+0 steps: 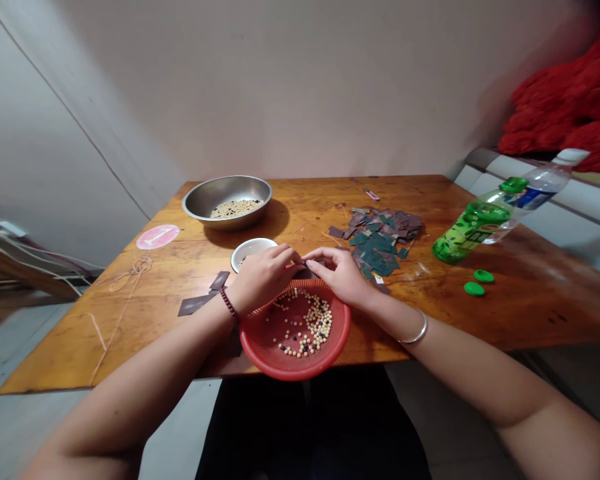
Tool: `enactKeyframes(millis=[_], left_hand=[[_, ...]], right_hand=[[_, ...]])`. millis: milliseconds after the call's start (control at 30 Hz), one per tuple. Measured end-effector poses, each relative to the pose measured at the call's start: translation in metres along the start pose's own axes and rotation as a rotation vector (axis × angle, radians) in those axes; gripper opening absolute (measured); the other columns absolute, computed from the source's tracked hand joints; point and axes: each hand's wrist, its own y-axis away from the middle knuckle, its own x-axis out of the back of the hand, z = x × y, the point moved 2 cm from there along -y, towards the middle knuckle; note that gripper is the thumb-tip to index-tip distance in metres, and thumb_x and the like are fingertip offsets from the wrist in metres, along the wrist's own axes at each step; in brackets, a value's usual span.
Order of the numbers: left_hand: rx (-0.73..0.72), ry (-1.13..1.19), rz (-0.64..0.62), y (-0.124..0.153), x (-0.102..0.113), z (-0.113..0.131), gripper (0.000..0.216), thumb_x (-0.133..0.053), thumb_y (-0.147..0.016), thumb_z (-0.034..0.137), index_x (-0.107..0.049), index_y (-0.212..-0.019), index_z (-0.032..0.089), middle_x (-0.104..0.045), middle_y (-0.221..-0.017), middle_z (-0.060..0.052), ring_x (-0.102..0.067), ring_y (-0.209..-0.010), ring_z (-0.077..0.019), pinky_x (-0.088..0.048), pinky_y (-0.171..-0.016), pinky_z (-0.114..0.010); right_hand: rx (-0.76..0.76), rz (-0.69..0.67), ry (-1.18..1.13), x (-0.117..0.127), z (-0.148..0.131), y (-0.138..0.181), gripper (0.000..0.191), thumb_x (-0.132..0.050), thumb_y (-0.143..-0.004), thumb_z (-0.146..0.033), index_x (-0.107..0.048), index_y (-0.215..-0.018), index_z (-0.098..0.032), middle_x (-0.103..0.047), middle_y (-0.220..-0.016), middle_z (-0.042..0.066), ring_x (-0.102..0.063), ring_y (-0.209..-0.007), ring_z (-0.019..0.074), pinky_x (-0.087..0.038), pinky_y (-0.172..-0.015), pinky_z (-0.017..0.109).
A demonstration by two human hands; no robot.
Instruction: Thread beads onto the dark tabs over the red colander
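Both of my hands meet just past the far rim of a red plastic basket [294, 371]. Pale and dark beads [320, 323] lie inside it. My left hand [266, 277] and my right hand [341, 272] pinch a small dark brown piece [307, 272] between their fingertips, one at each side. Whether it is leather or cloth I cannot tell. Behind my left hand stands a small white bowl [253, 248], partly covered by the hand. More flat dark brown pieces [196, 305] lie left of my left wrist.
A steel bowl [227, 193] with beads stands at the back left, near a pink round disc [157, 237] and loose string [130, 273]. Right of centre is a pile of green and brown pieces [380, 240]. Two bottles, one green [473, 227], and green caps [474, 289] are at the right.
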Motion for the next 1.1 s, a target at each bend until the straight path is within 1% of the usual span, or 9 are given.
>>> enactKeyframes(millis=[233,400,667,833,1100], left_hand=[[-0.005,-0.006,-0.004,-0.0001,-0.0001,0.0007,0.018,-0.045,-0.092,0.031,-0.057,-0.09,0.018,-0.061,-0.085,-0.001,-0.053,-0.069,-0.0104,-0.035,-0.061,-0.023],[-0.009,-0.008,-0.01,0.0007,-0.0005,0.0008,0.019,-0.042,-0.093,0.032,-0.055,-0.091,0.019,-0.061,-0.084,-0.001,-0.053,-0.07,-0.0107,-0.034,-0.061,-0.023],[-0.003,-0.026,-0.008,0.001,-0.0008,0.0004,0.022,-0.042,-0.093,0.034,-0.056,-0.089,0.018,-0.06,-0.082,-0.003,-0.052,-0.067,-0.0112,-0.034,-0.059,-0.024],[0.008,-0.02,-0.016,0.0016,-0.0012,0.0005,0.02,-0.043,-0.092,0.033,-0.056,-0.09,0.019,-0.06,-0.084,-0.002,-0.052,-0.067,-0.0112,-0.034,-0.06,-0.024],[0.008,0.0,-0.012,0.0009,-0.0015,0.0001,0.019,-0.044,-0.092,0.034,-0.056,-0.091,0.019,-0.061,-0.084,-0.001,-0.053,-0.069,-0.0112,-0.035,-0.061,-0.024]], right_hand=[[-0.008,0.003,0.015,0.0001,-0.001,-0.0004,0.019,-0.06,-0.079,-0.028,-0.066,-0.091,-0.016,-0.071,-0.09,0.007,-0.066,-0.08,0.017,-0.053,-0.076,0.031],[-0.01,0.006,0.029,-0.0005,-0.0011,-0.0004,0.019,-0.06,-0.079,-0.028,-0.066,-0.091,-0.015,-0.071,-0.091,0.008,-0.066,-0.082,0.0177,-0.053,-0.078,0.033],[-0.02,0.005,-0.041,-0.0012,0.0024,-0.0015,0.02,-0.062,-0.077,-0.03,-0.066,-0.091,-0.015,-0.071,-0.089,0.007,-0.067,-0.079,0.0165,-0.053,-0.075,0.031],[-0.014,0.019,-0.004,-0.0007,0.0015,-0.001,0.02,-0.061,-0.078,-0.03,-0.066,-0.091,-0.016,-0.071,-0.09,0.007,-0.066,-0.079,0.0164,-0.053,-0.074,0.03],[-0.012,0.013,0.001,-0.001,0.0001,-0.0004,0.019,-0.061,-0.079,-0.029,-0.066,-0.091,-0.015,-0.071,-0.09,0.008,-0.066,-0.08,0.0174,-0.053,-0.076,0.032]])
